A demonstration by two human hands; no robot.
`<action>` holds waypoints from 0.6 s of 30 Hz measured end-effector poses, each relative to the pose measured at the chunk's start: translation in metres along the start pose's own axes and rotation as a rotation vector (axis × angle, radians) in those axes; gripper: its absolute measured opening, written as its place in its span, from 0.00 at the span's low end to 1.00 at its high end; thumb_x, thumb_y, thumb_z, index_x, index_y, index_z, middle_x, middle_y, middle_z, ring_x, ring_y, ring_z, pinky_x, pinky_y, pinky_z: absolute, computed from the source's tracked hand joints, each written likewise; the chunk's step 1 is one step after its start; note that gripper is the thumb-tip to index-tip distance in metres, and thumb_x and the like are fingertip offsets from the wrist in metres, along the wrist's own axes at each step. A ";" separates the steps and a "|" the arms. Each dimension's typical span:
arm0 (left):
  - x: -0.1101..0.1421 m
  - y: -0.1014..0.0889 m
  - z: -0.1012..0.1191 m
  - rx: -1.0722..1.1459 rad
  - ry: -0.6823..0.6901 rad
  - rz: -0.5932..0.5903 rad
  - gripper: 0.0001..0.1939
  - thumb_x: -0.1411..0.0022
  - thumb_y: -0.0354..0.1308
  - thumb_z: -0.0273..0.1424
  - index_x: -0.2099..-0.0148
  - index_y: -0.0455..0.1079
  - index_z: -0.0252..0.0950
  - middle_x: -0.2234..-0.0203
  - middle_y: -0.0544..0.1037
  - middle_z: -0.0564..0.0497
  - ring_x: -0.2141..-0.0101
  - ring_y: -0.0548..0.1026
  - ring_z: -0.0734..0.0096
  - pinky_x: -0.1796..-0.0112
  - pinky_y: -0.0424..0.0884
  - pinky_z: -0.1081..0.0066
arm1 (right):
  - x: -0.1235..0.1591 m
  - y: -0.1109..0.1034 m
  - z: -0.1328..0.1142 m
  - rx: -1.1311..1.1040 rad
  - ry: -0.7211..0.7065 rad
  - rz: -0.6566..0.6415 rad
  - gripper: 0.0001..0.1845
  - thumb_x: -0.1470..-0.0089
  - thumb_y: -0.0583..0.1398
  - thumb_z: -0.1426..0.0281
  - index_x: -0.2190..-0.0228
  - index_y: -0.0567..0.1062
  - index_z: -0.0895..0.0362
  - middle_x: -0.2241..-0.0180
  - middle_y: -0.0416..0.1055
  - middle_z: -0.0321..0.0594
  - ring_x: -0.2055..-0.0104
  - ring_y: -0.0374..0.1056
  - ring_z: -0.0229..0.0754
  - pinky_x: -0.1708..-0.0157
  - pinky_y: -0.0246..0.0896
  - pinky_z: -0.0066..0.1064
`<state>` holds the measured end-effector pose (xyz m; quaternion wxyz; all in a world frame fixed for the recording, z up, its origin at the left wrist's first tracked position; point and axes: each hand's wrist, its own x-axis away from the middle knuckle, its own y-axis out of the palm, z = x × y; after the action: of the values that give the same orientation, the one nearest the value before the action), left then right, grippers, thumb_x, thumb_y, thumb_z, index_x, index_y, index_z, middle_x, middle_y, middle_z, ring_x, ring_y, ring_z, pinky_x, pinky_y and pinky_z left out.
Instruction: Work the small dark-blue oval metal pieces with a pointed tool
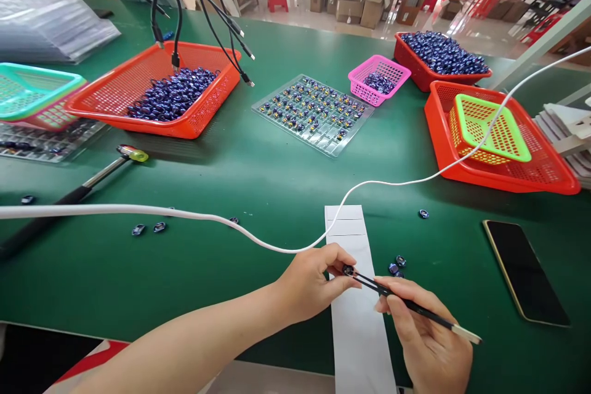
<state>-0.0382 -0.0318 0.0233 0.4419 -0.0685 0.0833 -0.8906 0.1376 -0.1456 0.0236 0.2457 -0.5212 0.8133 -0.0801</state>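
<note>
My left hand point(314, 280) pinches a small dark part point(348, 270) between thumb and fingers, above a white paper strip point(360, 332). In my right hand point(425, 326) is a pair of black tweezers point(415, 308), its tips at the small part. My fingers hide much of that part, so its exact kind is unclear. Just beyond my right hand lie several small dark blue parts point(394, 269) on the green table point(258, 295).
A white cable point(258, 243) crosses in front of my hands. A phone point(526, 271) lies right. Farther back are a clear tray point(314, 112) of small parts, a red basket point(184, 126) of blue parts and a pink basket point(379, 74). Black cables point(207, 0) hang above; a hammer-like tool point(106, 172) lies left.
</note>
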 end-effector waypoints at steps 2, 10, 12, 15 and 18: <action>0.000 0.000 -0.001 0.014 0.012 0.003 0.09 0.45 0.67 0.28 0.61 0.73 0.36 0.69 0.83 0.50 0.69 0.81 0.69 0.65 0.76 0.72 | 0.002 0.001 0.000 -0.018 0.031 0.011 0.09 0.43 0.63 0.74 0.59 0.77 0.54 0.62 0.79 0.39 0.66 0.78 0.44 0.56 0.74 0.37; 0.000 0.000 0.000 0.013 -0.005 -0.001 0.10 0.46 0.68 0.28 0.61 0.73 0.36 0.69 0.83 0.50 0.69 0.81 0.69 0.65 0.75 0.73 | -0.004 0.006 -0.016 0.043 0.186 0.100 0.08 0.42 0.63 0.65 0.62 0.80 0.53 0.72 0.78 0.35 0.75 0.74 0.39 0.65 0.74 0.31; 0.000 0.000 0.001 0.003 -0.007 0.001 0.10 0.46 0.68 0.29 0.61 0.73 0.36 0.70 0.83 0.50 0.70 0.81 0.69 0.65 0.75 0.73 | -0.007 0.007 -0.019 0.062 0.206 0.113 0.10 0.42 0.62 0.62 0.64 0.80 0.54 0.76 0.76 0.35 0.76 0.73 0.39 0.68 0.73 0.29; 0.000 -0.001 0.001 0.008 -0.002 0.001 0.10 0.46 0.68 0.29 0.61 0.73 0.35 0.70 0.83 0.50 0.70 0.81 0.70 0.66 0.75 0.74 | -0.008 0.009 -0.022 0.067 0.214 0.125 0.11 0.42 0.62 0.61 0.64 0.80 0.54 0.77 0.75 0.35 0.77 0.72 0.38 0.70 0.73 0.28; -0.001 -0.001 0.002 0.004 0.000 0.007 0.10 0.46 0.69 0.29 0.62 0.73 0.35 0.71 0.83 0.50 0.71 0.81 0.70 0.66 0.75 0.74 | -0.007 0.010 -0.024 0.059 0.222 0.125 0.11 0.42 0.62 0.61 0.64 0.81 0.54 0.77 0.75 0.34 0.77 0.72 0.37 0.70 0.72 0.27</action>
<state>-0.0381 -0.0310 0.0251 0.4451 -0.0672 0.0818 -0.8892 0.1208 -0.1378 0.0426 0.1739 -0.4501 0.8637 -0.1456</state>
